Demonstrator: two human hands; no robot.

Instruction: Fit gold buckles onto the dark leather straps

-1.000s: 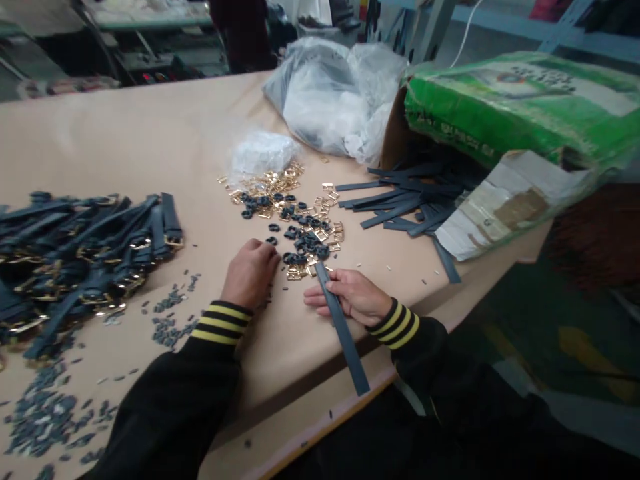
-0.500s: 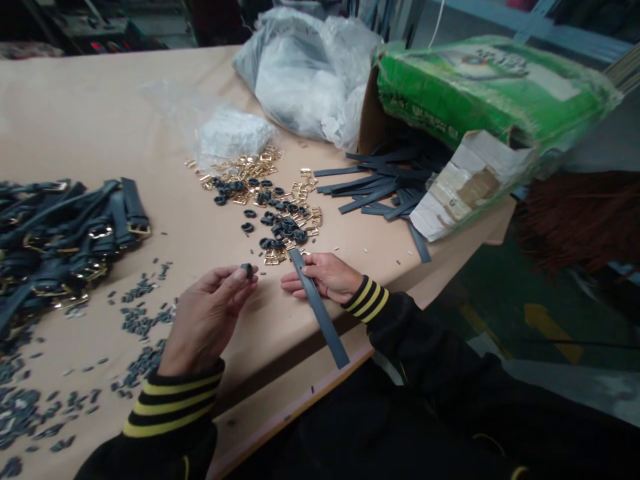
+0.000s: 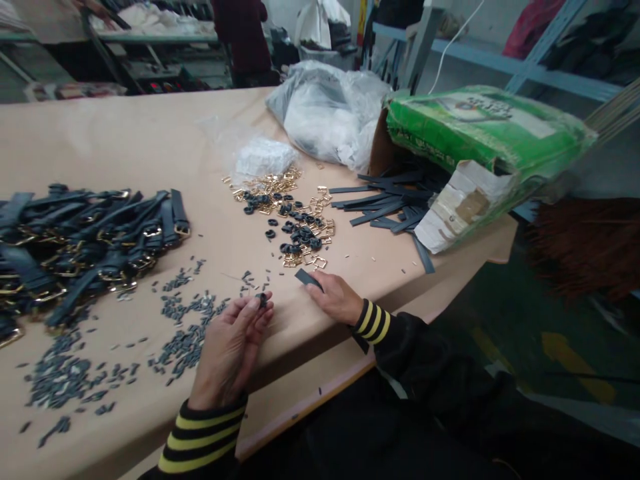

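Dark ring (image 3: pixel 261 301) pinched in L hand (image 3: pixel 230 350); R hand (image 3: pixel 336 299) half-closed on strap end (image 3: pixel 307 280).

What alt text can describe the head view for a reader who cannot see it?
At a tan table, the left hand pinches a small dark ring, and the right hand rests on a dark strap, near gold buckles and a heap of buckled straps.

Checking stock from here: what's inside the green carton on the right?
Dark strap strips spill from the open end of the green carton onto the table; behind them the inside is shadowed, and the carton's torn white paper covers the rest, so more cannot be seen.
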